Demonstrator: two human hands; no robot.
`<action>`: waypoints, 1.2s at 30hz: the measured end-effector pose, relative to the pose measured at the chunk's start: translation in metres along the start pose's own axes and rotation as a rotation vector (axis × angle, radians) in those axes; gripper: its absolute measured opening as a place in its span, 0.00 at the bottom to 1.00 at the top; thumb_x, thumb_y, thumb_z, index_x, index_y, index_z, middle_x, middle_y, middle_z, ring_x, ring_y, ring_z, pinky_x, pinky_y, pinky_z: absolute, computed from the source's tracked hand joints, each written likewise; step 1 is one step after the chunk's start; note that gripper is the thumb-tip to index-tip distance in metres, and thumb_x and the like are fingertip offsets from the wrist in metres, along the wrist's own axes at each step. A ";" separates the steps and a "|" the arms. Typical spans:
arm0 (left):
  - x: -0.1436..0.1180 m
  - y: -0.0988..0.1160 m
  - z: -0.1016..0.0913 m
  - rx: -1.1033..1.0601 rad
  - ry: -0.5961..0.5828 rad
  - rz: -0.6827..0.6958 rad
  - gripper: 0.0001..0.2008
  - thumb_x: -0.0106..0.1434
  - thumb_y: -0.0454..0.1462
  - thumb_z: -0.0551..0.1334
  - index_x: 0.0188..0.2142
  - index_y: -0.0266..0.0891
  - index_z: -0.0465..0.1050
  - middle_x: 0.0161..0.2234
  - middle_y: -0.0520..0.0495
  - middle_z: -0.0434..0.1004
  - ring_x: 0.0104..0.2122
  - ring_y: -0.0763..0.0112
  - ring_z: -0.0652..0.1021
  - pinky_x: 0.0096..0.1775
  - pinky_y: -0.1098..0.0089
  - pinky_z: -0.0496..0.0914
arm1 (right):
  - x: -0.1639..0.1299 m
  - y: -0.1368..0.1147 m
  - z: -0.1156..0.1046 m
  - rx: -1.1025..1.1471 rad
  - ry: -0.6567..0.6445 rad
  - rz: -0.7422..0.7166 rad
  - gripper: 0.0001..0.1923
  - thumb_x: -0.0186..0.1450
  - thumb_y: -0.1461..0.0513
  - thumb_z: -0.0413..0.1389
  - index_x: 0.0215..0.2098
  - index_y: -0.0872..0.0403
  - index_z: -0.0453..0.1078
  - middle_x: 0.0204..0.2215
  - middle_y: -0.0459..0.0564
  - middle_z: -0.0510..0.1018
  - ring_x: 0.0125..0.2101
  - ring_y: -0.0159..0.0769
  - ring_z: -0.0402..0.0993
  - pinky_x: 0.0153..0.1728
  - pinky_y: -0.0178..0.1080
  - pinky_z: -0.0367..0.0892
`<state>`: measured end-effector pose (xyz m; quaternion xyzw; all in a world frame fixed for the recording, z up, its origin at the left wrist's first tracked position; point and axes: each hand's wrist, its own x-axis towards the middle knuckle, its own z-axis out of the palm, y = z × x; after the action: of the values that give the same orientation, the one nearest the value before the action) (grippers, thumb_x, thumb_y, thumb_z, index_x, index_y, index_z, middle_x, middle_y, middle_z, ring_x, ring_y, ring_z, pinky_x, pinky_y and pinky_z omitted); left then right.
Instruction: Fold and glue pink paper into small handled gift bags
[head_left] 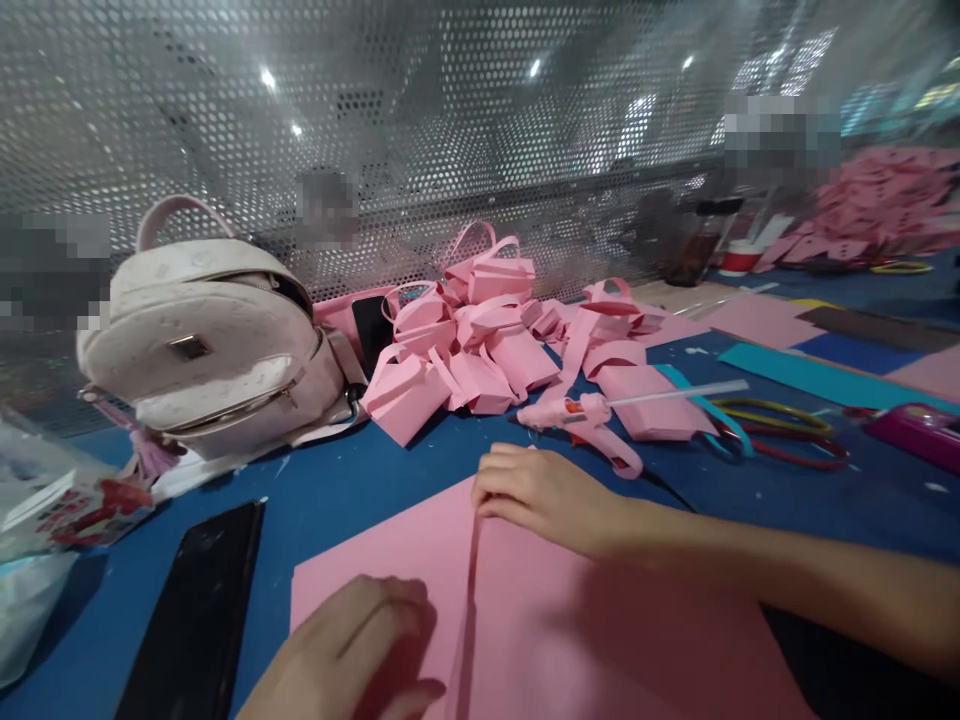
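Two pink paper areas meet along a lengthwise edge on the table in front of me, the left pink paper (375, 550) and the right pink paper (600, 640), which lies slightly raised along that edge. I cannot tell whether they are one folded sheet or several. My right hand (547, 495) has its fingers curled together over the far end of the edge, gripping the paper. Over the left part, my left hand (352, 650) is loosely bent, thumb and fingers apart, holding nothing. Just beyond my right hand lies a pink glue gun (577, 420) with a clear glue stick in its back.
Small pink paper bags (480, 340) are piled behind the glue gun. A pale backpack (210, 340) stands at the left, with a black phone (195, 600) in front. Scissors (780, 430), a purple stapler (915, 435) and coloured sheets (825, 370) lie right, near a perforated metal partition (420, 120).
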<state>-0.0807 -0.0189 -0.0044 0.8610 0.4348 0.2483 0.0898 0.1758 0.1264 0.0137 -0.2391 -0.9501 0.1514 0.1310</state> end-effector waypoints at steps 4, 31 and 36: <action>0.007 0.016 -0.006 -0.290 0.011 -0.213 0.20 0.72 0.54 0.51 0.55 0.49 0.65 0.38 0.49 0.82 0.34 0.69 0.82 0.37 0.75 0.78 | 0.004 -0.007 0.000 -0.092 0.026 0.034 0.06 0.72 0.64 0.58 0.36 0.56 0.74 0.34 0.48 0.78 0.37 0.37 0.70 0.37 0.37 0.63; 0.063 -0.009 -0.009 0.103 -0.135 -0.296 0.09 0.65 0.31 0.61 0.37 0.43 0.80 0.33 0.51 0.81 0.34 0.67 0.79 0.39 0.68 0.66 | -0.002 -0.020 -0.008 0.121 -0.018 0.200 0.10 0.62 0.72 0.55 0.33 0.55 0.76 0.33 0.47 0.80 0.36 0.36 0.75 0.38 0.36 0.63; 0.087 0.002 0.009 0.212 -0.127 -0.234 0.07 0.66 0.33 0.64 0.34 0.44 0.80 0.30 0.52 0.80 0.32 0.67 0.77 0.36 0.67 0.61 | -0.007 -0.021 -0.002 -0.064 0.005 0.099 0.07 0.67 0.69 0.57 0.34 0.55 0.77 0.33 0.47 0.78 0.37 0.36 0.74 0.37 0.36 0.62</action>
<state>-0.0314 0.0491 0.0191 0.8230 0.5493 0.1343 0.0540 0.1735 0.1065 0.0217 -0.2903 -0.9411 0.1266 0.1181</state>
